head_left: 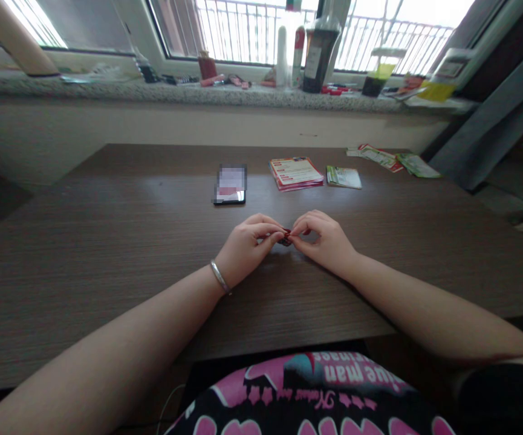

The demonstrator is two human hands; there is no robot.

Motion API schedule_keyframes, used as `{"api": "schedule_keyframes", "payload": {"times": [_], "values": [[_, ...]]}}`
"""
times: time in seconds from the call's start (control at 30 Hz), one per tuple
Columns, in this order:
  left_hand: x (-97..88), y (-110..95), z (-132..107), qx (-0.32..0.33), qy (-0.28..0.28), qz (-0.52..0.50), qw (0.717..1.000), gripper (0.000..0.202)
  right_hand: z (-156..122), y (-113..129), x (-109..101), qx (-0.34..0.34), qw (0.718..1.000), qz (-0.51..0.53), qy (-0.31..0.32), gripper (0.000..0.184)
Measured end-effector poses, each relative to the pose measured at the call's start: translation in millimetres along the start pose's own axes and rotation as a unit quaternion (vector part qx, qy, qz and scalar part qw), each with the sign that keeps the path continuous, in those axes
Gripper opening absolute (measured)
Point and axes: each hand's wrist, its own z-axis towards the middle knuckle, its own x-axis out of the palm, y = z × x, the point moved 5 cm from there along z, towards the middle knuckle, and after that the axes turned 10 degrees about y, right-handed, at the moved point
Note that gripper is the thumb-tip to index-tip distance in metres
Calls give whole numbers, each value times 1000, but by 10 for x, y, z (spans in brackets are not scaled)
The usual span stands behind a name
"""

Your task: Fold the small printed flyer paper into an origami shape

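Observation:
My left hand (254, 244), with a silver bangle at the wrist, is closed in a pinch on a small dark red and black object (286, 237). From the other side my right hand (324, 241) pinches the same object between thumb and fingertips. The fingers cover most of it, so its kind cannot be made out. Both hands are low over the middle of the brown table (107, 260). Beyond them lie a phone (231, 184), a stack of printed cards (296, 173) and a smaller stack of cards (344, 177).
Green and red printed packets (381, 158) lie at the table's back right. Behind the table, a stone windowsill (252, 95) carries a dark bottle (320, 57), a white tube (282, 57), a red jar (207, 66) and yellow-tinted containers (442, 84). A grey curtain (492, 127) hangs at the right.

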Motion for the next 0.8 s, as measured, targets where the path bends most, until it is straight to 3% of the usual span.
{"api": "schedule_keyframes", "payload": {"times": [0.3, 0.47, 0.8], "values": [[1, 7, 2, -10, 8, -10, 1000, 14, 10, 7, 33, 14, 1000, 9, 18, 6], [-4, 47, -3, -59, -12, -35, 998, 12, 6, -42, 48, 50, 996, 77, 15, 8], [-7, 65, -3, -52, -12, -14, 998, 20, -3, -107, 111, 85, 981, 173, 26, 10]]}}
